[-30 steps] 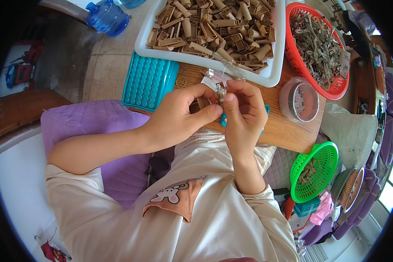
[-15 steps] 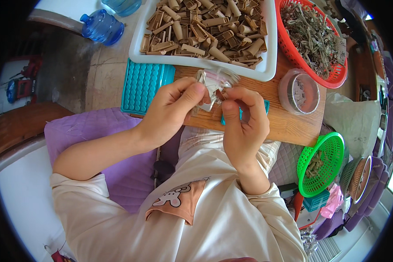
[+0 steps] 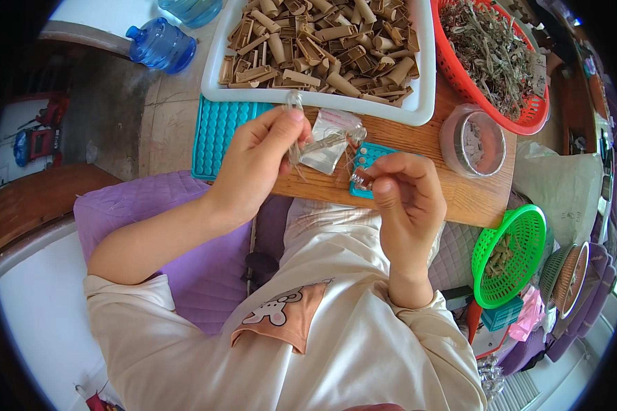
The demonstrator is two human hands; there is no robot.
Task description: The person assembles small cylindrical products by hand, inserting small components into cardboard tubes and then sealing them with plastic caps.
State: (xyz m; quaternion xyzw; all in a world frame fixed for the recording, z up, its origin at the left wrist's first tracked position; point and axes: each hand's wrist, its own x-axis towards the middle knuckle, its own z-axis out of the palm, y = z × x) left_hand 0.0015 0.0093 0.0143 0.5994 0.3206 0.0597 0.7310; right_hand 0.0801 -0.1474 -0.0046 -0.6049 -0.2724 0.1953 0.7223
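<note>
At a wooden table (image 3: 459,202), holds left hand (image 3: 259,151) and right hand (image 3: 413,195) apart, near a small teal tray (image 3: 376,147); in the left, pinches thin pale strands (image 3: 294,101), jutting far and near of the grip; in the right, a small silvery piece (image 3: 359,180), just left of the fingertips (image 3: 385,190).

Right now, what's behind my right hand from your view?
Behind the right hand, parts of the small teal tray and wooden table show; whatever the hand covers can't be seen.

We hold thin, pale strands (image 3: 294,101) in an upright loop and, over the teal tray (image 3: 372,152), a small silvery piece (image 3: 360,180).
</note>
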